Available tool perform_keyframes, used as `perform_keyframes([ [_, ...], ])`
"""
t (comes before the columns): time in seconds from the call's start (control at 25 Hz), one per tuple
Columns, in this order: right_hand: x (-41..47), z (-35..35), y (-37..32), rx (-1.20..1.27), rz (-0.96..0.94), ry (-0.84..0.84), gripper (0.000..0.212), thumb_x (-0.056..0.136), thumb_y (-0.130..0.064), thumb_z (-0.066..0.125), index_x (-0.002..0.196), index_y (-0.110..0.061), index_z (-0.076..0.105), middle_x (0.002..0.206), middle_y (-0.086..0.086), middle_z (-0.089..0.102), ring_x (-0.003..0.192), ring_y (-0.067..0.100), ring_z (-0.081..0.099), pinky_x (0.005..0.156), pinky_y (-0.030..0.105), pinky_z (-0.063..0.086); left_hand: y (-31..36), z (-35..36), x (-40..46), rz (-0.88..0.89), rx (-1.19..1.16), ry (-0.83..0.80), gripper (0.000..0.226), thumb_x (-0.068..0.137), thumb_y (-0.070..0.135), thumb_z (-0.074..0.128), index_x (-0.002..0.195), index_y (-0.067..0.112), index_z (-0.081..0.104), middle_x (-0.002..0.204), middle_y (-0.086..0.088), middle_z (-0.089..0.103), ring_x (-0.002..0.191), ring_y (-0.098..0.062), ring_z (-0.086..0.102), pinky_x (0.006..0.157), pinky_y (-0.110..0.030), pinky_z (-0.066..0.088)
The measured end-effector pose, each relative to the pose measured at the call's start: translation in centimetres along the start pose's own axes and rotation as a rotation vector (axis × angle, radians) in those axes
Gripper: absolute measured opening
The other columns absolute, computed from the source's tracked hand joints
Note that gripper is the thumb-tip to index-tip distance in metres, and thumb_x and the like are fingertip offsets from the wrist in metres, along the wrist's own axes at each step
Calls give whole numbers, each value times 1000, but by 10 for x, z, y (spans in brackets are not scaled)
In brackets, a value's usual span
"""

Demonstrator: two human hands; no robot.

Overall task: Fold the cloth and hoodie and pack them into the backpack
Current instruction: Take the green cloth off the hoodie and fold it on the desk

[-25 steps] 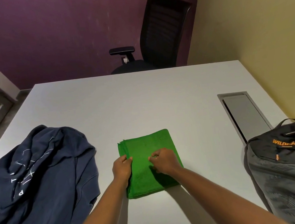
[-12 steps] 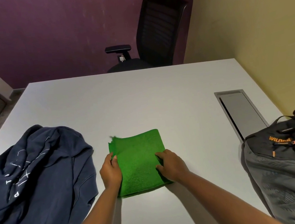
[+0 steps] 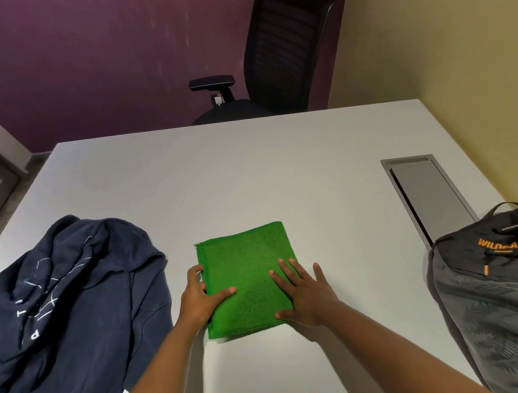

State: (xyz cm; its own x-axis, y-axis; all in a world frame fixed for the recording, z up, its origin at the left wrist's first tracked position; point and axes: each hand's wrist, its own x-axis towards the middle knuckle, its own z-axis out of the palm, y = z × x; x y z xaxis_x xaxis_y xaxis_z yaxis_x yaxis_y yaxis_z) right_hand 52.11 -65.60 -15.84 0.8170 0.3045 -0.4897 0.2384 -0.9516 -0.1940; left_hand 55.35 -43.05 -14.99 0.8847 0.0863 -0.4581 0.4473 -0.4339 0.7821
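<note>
Green cloth [image 3: 248, 276], folded to a thick terry rectangle, lies dead ahead on the surface [image 3: 248, 171], long axis running away from me. My left hand [image 3: 198, 297] pinches its left edge, thumb on top; my right hand [image 3: 305, 292] presses flat, fingers spread, on its right side. Backpack [image 3: 504, 290], grey woven with orange pulls, sits to the right, nearer my right hand. Navy hoodie [image 3: 68, 301], soft and rumpled, unfolded on the left.

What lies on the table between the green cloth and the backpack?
Only bare table lies between the green cloth and the backpack, as the head view shows.
</note>
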Motion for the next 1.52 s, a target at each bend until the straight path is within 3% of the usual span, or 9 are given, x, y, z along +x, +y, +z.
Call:
perform_keyframes([
  [0.12, 1, -7, 12, -20, 78, -1, 93, 76, -77, 20, 148, -27, -12, 153, 1, -25, 143, 21, -18, 112, 55, -7, 5, -1, -4, -17, -1, -211, 80, 69, -1, 79, 124, 29, 30, 82, -7, 59, 49, -16, 60, 39, -27, 48],
  [0.24, -4, -14, 28, -43, 166, 0, 86, 88, -63, 38, 148, -26, -11, 155, 3, -21, 144, 22, -17, 112, 55, -5, 1, -3, -3, -50, -4, -198, 75, 73, -8, 73, 131, 23, 36, 74, -11, 59, 36, -14, 56, 34, -22, 42],
  [0.44, -12, -14, 18, 50, 197, 455, 74, 80, -60, 41, 136, -12, 47, 145, 16, 39, 133, 32, 40, 102, 56, 34, -1, 13, -11, 316, 394, 231, 44, 92, 28, 51, 131, 8, 49, 117, -13, 61, 107, -31, 57, 86, -34, 44],
  [0.6, -12, -11, 23, 634, 533, 531, 48, 94, -25, 48, 141, -20, 39, 146, 17, 34, 131, 30, 38, 104, 35, 34, 5, 40, -13, 578, 708, -16, 86, 81, 65, 10, 147, 14, 28, 155, -6, 19, 143, -25, 22, 114, -38, 19],
  [0.84, 7, -19, 44, 949, 554, 541, 36, 86, -16, 62, 121, -22, 62, 128, 2, 59, 116, 20, 54, 93, 28, 42, 4, 60, 11, 512, 859, -203, 135, 43, 90, -27, 148, 10, -2, 142, 2, -25, 141, -18, -19, 108, -19, -8],
  [1.12, 0, -41, 106, 527, 515, 948, 33, 83, -8, 61, 115, -18, 65, 117, 7, 63, 100, 23, 58, 84, 32, 49, 49, 122, 26, 646, 784, -283, 126, 53, 92, -4, 149, 11, 4, 147, 3, -17, 140, -17, -15, 114, -25, -1],
  [1.24, -3, -18, 121, 115, 312, 785, 48, 80, -33, 65, 123, -14, 57, 129, 11, 58, 120, 34, 53, 99, 46, 41, 64, 153, 32, 710, 865, -273, 99, 71, 69, 9, 147, 7, 19, 156, -9, 6, 145, -33, 6, 116, -42, 11],
  [1.4, -6, 22, 122, 45, 203, 521, 62, 96, -58, 10, 139, -22, 35, 144, 6, 43, 133, 27, 40, 108, 46, 24, 66, 170, 44, 764, 979, -303, 90, 89, 67, 5, 138, 1, 40, 146, -19, 36, 132, -43, 34, 102, -56, 30],
  [1.52, -1, 19, 134, 75, 223, 471, 64, 94, -61, 11, 142, -23, 32, 147, 6, 39, 135, 26, 37, 109, 42, 12, 70, 177, 56, 834, 969, -254, 98, 82, 72, -6, 144, 4, 29, 152, -12, 20, 139, -36, 16, 109, -47, 19],
])
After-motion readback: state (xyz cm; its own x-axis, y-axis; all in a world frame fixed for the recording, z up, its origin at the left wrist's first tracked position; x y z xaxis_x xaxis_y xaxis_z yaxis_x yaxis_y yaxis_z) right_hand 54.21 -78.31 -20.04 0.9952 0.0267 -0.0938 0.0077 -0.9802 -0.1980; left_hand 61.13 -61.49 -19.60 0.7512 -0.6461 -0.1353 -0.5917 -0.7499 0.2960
